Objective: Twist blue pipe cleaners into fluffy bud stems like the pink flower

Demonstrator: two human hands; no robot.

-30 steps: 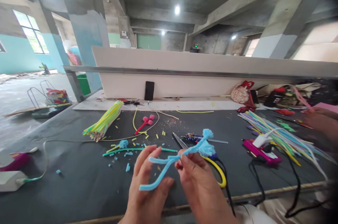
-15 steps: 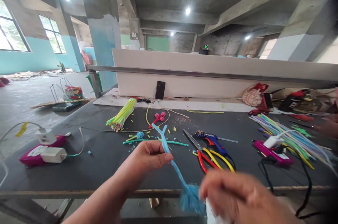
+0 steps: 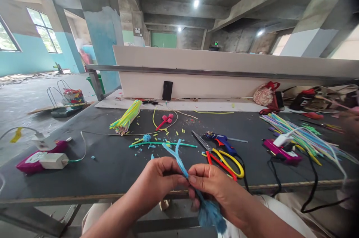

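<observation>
Low over the table's front edge, my left hand (image 3: pixel 162 180) pinches a twisted light-blue pipe cleaner (image 3: pixel 180 161). My right hand (image 3: pixel 214 187) grips the same stem just to the right, thumb and finger close to the left fingertips. Two free ends fork upward from the grip, and a fluffy blue tuft (image 3: pixel 211 213) hangs at the lower end. Scissors (image 3: pixel 217 155) with red and yellow handles lie beyond my right hand, beside a blue hot glue gun (image 3: pixel 227 146). A teal pipe cleaner (image 3: pixel 159 144) and a small blue pompom (image 3: pixel 146 138) rest behind the forked ends.
Yellow-green pipe cleaners (image 3: pixel 127 116) lie bundled at left, and many pastel ones (image 3: pixel 294 133) at right. Pink power strips (image 3: pixel 30 161) with cables sit on both sides. A pink pipe-cleaner piece (image 3: pixel 165 120) and cut scraps lie mid-table. A phone (image 3: pixel 167 90) leans on the back board.
My right hand has come up and left from near the tuft to grip the stem beside my left hand. The blue piece has shifted slightly down and right. The camera view has shifted.
</observation>
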